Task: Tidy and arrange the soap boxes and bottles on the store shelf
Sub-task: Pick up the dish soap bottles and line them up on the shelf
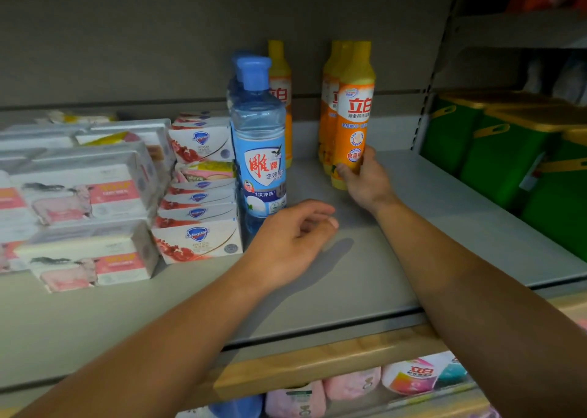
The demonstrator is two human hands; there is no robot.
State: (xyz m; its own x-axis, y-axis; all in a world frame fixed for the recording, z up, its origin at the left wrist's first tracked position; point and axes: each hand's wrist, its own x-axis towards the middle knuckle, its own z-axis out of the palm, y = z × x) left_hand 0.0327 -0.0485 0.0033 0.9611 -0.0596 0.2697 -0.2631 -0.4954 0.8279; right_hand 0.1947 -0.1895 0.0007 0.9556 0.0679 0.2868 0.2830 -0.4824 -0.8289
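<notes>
Step in hand: the right hand (365,179) is gripping the front orange bottle (354,115) low down — judged best slid upright, base flat on the shelf (349,290), into line with its row toward the back edge.
Right fingers: curling round the bottle's base.
Left hand (295,236): hovering just beside the blue bottle (259,141) mid-shelf — fingers loosely curled, holding nothing.

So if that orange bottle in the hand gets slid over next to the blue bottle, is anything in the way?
Nothing visible is. The right hand grips the front orange bottle low down, and the shelf between it and the blue bottle is bare. Only the left hand hovers near the blue bottle's base, slightly in front of that gap.
</notes>
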